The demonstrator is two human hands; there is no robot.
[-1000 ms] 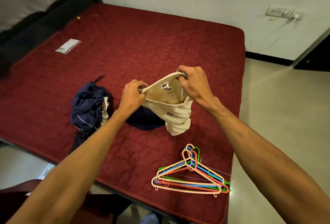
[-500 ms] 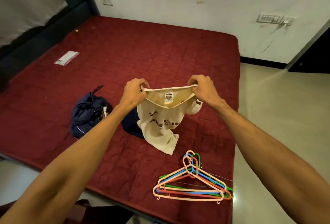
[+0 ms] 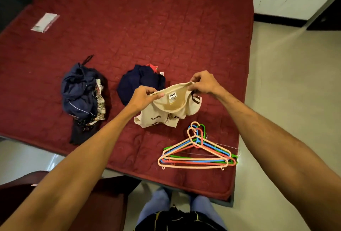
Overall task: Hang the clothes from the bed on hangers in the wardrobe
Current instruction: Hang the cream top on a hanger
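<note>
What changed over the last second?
The left hand and right hand lowered the cream printed T-shirt; its body now lies bunched on the red quilted mattress. Both still pinch its neckline. Coloured plastic hangers and the dark navy clothes pile unmoved.

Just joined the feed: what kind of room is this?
Probably a bedroom: a wide maroon quilted mattress, crumpled clothes and a cream shirt on it, plastic hangers beside them.
</note>
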